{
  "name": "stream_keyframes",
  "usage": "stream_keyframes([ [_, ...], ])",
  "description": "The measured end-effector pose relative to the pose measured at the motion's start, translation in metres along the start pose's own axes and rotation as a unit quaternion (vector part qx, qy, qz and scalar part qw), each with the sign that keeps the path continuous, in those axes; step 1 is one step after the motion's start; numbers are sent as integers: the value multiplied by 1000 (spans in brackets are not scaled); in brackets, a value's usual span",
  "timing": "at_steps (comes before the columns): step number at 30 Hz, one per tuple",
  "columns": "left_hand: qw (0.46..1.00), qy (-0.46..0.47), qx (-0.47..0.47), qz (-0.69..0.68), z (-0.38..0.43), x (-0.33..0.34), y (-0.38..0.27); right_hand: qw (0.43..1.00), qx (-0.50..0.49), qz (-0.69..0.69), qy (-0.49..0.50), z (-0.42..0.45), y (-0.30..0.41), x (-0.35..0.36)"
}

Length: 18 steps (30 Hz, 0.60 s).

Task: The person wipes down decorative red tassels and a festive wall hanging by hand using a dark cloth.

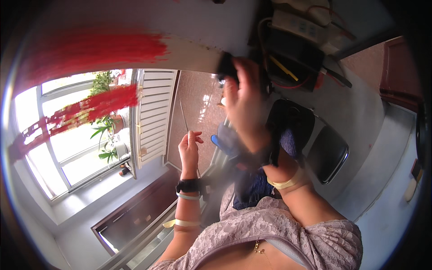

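My left hand (189, 146) pinches a thin straight rod (184, 116), which looks like a knitting needle. Motion blurs my right hand (246, 104), raised higher up in the view. Between its thumb and fingers is a small black object (227, 67), too blurred to identify. Dark blue knitted-looking fabric (251, 189) lies at my lap, partly covered by the right arm. A blue rounded tip (216, 140) shows between the two hands; what it belongs to is unclear. Both wrists wear dark bands, and pale bands circle the forearms.
A black-seated chair (327, 155) stands at the right. Above it are a black box (290, 50), a yellow stick (283, 67) and a power strip (303, 25) with cables. Potted plants (116, 125) line the window at left, beside a white slatted panel (153, 114). Blurred red streaks (101, 49) cross the upper left.
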<state>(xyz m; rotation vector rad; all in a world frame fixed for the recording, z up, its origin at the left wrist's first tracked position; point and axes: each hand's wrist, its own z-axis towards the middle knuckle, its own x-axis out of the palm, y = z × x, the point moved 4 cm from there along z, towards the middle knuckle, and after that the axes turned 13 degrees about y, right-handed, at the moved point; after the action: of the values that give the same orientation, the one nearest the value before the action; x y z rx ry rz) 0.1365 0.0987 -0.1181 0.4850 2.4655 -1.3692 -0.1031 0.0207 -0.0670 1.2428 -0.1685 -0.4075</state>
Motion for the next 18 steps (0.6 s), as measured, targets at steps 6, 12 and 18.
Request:
stream_keyframes([
  [6, 1000, 19, 0, -9, 9, 8, -4, 993, -89, 72, 8, 16, 44, 2],
  [12, 999, 30, 2, 26, 15, 18, -5, 997, 50, 53, 21, -16, -22, 1],
  [18, 995, 46, -19, 91, 8, 26, -6, 999, 26, 33, 13, -9, -19, 1],
])
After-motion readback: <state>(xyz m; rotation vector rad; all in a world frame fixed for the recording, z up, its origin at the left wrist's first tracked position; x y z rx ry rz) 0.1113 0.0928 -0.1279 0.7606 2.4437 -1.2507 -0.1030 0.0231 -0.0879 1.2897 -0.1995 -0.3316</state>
